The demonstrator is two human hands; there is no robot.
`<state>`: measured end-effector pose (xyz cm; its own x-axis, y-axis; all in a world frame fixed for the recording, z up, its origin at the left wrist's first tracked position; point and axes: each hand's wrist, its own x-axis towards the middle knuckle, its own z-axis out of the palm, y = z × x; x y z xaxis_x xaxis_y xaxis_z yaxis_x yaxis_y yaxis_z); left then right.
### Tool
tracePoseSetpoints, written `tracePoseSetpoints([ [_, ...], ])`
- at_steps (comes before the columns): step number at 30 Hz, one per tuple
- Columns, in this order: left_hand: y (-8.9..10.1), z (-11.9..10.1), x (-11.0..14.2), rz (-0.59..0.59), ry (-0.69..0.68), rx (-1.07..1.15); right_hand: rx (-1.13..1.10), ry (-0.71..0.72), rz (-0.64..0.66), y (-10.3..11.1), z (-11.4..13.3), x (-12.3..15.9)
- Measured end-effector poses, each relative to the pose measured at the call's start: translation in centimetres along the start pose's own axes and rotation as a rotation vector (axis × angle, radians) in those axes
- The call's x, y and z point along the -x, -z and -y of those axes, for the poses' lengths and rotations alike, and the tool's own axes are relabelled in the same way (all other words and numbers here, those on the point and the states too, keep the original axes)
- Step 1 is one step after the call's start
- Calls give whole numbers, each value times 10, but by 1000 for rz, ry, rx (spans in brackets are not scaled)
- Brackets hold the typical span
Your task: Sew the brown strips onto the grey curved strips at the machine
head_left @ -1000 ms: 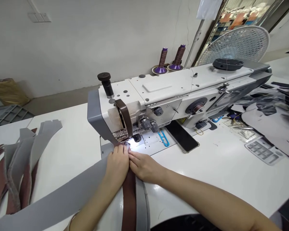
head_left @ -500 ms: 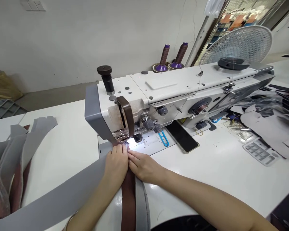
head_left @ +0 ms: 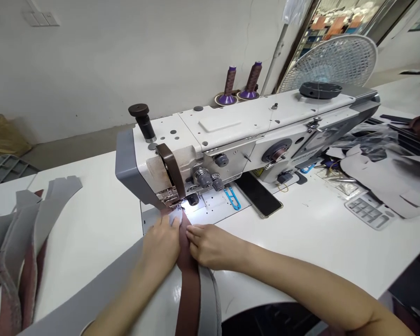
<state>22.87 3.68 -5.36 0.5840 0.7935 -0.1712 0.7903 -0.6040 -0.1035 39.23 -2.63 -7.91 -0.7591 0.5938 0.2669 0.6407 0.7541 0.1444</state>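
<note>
Left hand (head_left: 160, 245): we held the brown leather strap (head_left: 189, 294) just below the presser foot (head_left: 168, 198).
Right hand (head_left: 213, 246): we held the strap's opposite edge, just beside the left hand.

view: head-worn camera | faces: forward and down | near: left hand (head_left: 160, 246), right hand (head_left: 213, 247), 6 o'clock | mid: sewing machine (head_left: 248, 126), center | far: wall (head_left: 126, 56), 12 o'clock

White worktop (head_left: 301, 238), pretty crowded: long grey-and-brown foam-backed strips (head_left: 16, 238) piled on the left, flat black smartphone (head_left: 257, 193) right beside the white sewing machine (head_left: 252, 126), grey plastic tray with square cells (head_left: 367, 214) and pale grey cut sheets (head_left: 381, 182) over on the right.
</note>
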Motion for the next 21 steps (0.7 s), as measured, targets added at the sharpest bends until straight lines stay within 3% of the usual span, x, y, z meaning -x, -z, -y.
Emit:
tracePoseSetpoints([
  [8,7,-20,-4,69,-32,-8,156,6,-151,-3,10,-5],
  [18,13,-19,-10,146,-164,-74,197,-3,-250,-27,8,-6],
  [21,15,-19,-10,159,-129,-59,189,-3,-272,-29,6,-7],
])
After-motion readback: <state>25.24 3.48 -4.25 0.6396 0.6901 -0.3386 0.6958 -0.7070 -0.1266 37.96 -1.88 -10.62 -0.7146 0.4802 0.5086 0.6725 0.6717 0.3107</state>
